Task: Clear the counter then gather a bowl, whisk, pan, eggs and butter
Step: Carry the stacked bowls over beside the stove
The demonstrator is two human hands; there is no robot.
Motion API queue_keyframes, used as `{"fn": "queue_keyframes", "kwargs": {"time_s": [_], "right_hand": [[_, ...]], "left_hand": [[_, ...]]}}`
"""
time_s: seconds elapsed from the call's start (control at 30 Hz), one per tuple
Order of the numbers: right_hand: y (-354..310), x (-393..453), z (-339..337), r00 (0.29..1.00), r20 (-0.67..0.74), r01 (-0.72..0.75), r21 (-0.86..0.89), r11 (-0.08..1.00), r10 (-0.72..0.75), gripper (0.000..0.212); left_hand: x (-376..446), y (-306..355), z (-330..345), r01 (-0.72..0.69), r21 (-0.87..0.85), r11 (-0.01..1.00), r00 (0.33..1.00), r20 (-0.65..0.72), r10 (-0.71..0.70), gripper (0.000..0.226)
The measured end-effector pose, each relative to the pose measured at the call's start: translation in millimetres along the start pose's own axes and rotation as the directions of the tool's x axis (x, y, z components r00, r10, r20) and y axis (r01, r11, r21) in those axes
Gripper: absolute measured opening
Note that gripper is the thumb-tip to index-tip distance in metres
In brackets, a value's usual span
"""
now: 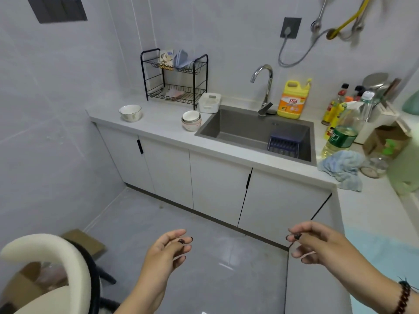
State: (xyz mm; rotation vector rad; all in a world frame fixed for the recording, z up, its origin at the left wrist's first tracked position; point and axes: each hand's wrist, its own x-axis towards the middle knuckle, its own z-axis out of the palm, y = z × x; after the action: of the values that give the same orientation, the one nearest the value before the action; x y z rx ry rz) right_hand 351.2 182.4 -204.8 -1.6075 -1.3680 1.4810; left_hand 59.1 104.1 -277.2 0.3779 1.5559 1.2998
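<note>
Both hands free right now, left hand [169,247] and right hand [311,242] loosely curled, holding nothing. I'd grab the bowl stack [191,120] off the desk [158,123] first, two-handed.

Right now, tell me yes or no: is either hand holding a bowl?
No. The left hand and right hand hang empty over the floor, while the single bowl and stacked bowls sit on the counter.

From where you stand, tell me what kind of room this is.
Most likely a small home kitchen: a sink with a tap set in the counter, bowls beside it, and a dish rack against the tiled wall.
</note>
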Motion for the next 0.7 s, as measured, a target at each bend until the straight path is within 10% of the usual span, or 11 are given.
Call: {"fn": "queue_keyframes", "kwargs": {"time_s": [0.7], "right_hand": [[-176.3,277.1,258.7,0.99,0.117,0.047,0.233,0.971,-0.076,0.018]], "left_hand": [[286.7,194.7,-59.0,-0.063,0.003,0.998,0.998,0.005,0.063,0.024]]}}
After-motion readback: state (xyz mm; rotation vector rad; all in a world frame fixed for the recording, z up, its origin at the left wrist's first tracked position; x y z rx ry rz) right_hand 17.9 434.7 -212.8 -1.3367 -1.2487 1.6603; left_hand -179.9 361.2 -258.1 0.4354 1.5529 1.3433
